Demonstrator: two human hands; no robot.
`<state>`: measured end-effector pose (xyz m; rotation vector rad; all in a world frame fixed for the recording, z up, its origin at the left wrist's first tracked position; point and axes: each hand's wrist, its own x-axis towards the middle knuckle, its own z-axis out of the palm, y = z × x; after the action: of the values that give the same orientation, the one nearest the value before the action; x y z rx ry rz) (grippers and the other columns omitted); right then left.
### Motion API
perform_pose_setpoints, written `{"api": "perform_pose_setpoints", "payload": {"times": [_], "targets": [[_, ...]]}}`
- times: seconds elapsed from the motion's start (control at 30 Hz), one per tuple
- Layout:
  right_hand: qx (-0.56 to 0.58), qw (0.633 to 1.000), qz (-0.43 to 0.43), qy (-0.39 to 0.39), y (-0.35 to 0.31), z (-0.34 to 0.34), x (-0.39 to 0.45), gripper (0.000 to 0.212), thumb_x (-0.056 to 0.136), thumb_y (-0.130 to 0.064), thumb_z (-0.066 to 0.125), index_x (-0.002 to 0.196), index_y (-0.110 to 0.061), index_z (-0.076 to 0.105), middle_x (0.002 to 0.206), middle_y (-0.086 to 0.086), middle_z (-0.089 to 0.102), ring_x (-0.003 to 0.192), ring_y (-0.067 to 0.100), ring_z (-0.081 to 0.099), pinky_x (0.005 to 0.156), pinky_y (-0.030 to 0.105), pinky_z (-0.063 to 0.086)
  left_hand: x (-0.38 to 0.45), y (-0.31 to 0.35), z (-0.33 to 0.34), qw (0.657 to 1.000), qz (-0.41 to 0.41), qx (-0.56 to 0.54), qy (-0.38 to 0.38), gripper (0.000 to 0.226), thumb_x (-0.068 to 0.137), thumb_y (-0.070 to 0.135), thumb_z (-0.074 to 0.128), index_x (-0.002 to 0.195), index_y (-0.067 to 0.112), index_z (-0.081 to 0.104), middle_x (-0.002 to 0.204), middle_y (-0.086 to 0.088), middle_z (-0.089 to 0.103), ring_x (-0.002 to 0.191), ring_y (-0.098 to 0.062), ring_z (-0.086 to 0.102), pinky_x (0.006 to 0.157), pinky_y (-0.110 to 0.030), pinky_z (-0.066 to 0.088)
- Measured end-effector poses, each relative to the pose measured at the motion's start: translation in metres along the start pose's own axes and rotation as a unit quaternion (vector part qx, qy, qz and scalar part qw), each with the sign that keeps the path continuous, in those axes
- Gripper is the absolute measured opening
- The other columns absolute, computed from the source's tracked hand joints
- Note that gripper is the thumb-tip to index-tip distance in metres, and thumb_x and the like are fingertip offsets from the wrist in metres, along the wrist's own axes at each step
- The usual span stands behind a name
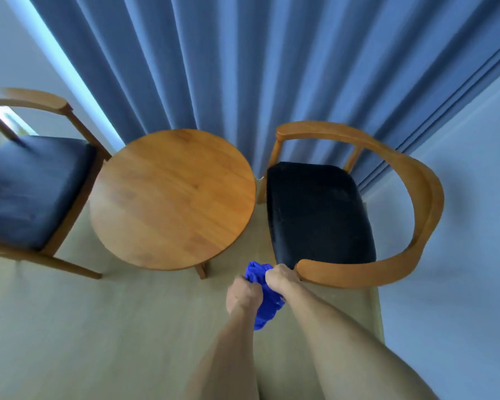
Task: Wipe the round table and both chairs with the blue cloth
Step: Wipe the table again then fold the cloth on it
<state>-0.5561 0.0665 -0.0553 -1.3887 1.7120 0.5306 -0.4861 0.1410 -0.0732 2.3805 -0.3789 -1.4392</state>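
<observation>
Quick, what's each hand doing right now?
Left hand: closed, gripping the crumpled bright blue cloth.
Right hand: closed, gripping the same cloth.

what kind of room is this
Probably a small sitting corner in a bedroom or hotel room: a round wooden table between two cushioned chairs, set against a floor-length blue curtain. Both hands grip a blue cloth.
</observation>
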Motion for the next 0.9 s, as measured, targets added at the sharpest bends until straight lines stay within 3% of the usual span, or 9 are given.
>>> {"api": "perform_pose_setpoints", "payload": {"times": [0.1, 0.17, 0.2, 0.3, 0.4, 0.47, 0.6, 0.8, 0.9], "targets": [[0.073, 0.997, -0.013, -0.009, -0.061, -0.011, -0.041, 0.023, 0.088, -0.019, 0.038, 0.100, -0.014, 0.057, 0.079, 0.005, 0.060, 0.064, 0.023, 0.059, 0.053, 0.022, 0.051, -0.009, 0.013, -0.056, 0.985, -0.019, -0.170, 0.022, 0.029, 0.086, 0.015, 0.041, 0.110, 0.014, 0.056, 0.109, -0.011, 0.065, 0.093, -0.030, 0.062, 0.075, -0.033, 0.049], [0.131, 0.991, -0.012, -0.032, -0.097, -0.016, -0.062, 0.022, 0.092, -0.024, 0.040, 0.103, -0.014, 0.057, 0.078, 0.005, 0.061, 0.060, 0.022, 0.057, 0.042, 0.018, 0.044, -0.012, 0.024, -0.091, 0.969, -0.034, -0.243, 0.028, 0.031, 0.088, 0.018, 0.041, 0.110, 0.008, 0.061, 0.108, -0.013, 0.067, 0.095, -0.033, 0.063, 0.081, -0.037, 0.052], [0.147, 0.988, -0.016, -0.035, -0.111, -0.018, -0.067, 0.028, 0.094, -0.027, 0.040, 0.110, -0.013, 0.058, 0.087, 0.006, 0.065, 0.067, 0.024, 0.060, 0.049, 0.022, 0.046, -0.013, 0.029, -0.105, 0.963, -0.041, -0.264, 0.023, 0.030, 0.089, 0.021, 0.043, 0.106, 0.006, 0.063, 0.104, -0.014, 0.068, 0.094, -0.033, 0.064, 0.081, -0.037, 0.053], [0.120, 0.993, -0.011, 0.010, -0.153, -0.021, -0.075, 0.047, 0.101, -0.043, 0.035, 0.124, -0.010, 0.059, 0.116, 0.011, 0.066, 0.093, 0.029, 0.063, 0.073, 0.030, 0.051, -0.016, 0.045, -0.155, 0.951, -0.039, -0.307, -0.022, 0.034, 0.084, 0.041, 0.052, 0.088, 0.009, 0.063, 0.077, -0.006, 0.067, 0.069, -0.026, 0.062, 0.062, -0.029, 0.046], [0.079, 0.993, -0.017, 0.080, -0.188, -0.021, -0.072, 0.050, 0.101, -0.046, 0.031, 0.122, -0.013, 0.062, 0.121, 0.010, 0.063, 0.112, 0.031, 0.059, 0.100, 0.041, 0.047, -0.005, 0.063, -0.193, 0.960, -0.005, -0.279, -0.036, 0.047, 0.073, 0.053, 0.062, 0.086, 0.008, 0.064, 0.066, -0.005, 0.066, 0.058, -0.024, 0.061, 0.057, -0.026, 0.046], [0.095, 0.990, -0.032, 0.100, -0.214, -0.019, -0.063, 0.050, 0.101, -0.044, 0.031, 0.121, -0.012, 0.063, 0.124, 0.012, 0.062, 0.117, 0.031, 0.056, 0.105, 0.044, 0.043, 0.012, 0.076, -0.213, 0.965, 0.013, -0.262, -0.016, 0.045, 0.073, 0.051, 0.067, 0.079, 0.007, 0.063, 0.060, -0.005, 0.064, 0.050, -0.023, 0.055, 0.050, -0.024, 0.043], [0.132, 0.984, -0.037, 0.112, -0.255, -0.017, -0.034, 0.051, 0.102, -0.041, 0.029, 0.118, -0.007, 0.064, 0.116, 0.015, 0.067, 0.106, 0.034, 0.062, 0.100, 0.041, 0.046, 0.058, 0.091, -0.246, 0.979, 0.013, -0.203, 0.003, 0.035, 0.074, 0.038, 0.068, 0.075, 0.003, 0.066, 0.065, -0.013, 0.069, 0.042, -0.024, 0.050, 0.044, -0.022, 0.039], [0.138, 0.982, -0.032, 0.122, -0.309, -0.018, 0.021, 0.035, 0.105, -0.028, 0.031, 0.125, -0.010, 0.053, 0.125, 0.018, 0.062, 0.114, 0.036, 0.058, 0.097, 0.040, 0.043, 0.139, 0.109, -0.297, 0.995, -0.024, -0.096, 0.016, 0.019, 0.065, 0.029, 0.058, 0.068, 0.011, 0.053, 0.061, -0.007, 0.055, 0.050, -0.024, 0.041, 0.048, -0.025, 0.033], [0.143, 0.986, -0.048, 0.076, -0.327, -0.017, 0.042, 0.035, 0.104, -0.018, 0.033, 0.132, -0.005, 0.048, 0.130, 0.019, 0.057, 0.119, 0.035, 0.055, 0.088, 0.029, 0.039, 0.169, 0.117, -0.314, 0.999, -0.002, -0.048, 0.014, 0.015, 0.065, 0.026, 0.053, 0.062, 0.015, 0.043, 0.063, -0.001, 0.044, 0.056, -0.021, 0.036, 0.050, -0.026, 0.030]]}}
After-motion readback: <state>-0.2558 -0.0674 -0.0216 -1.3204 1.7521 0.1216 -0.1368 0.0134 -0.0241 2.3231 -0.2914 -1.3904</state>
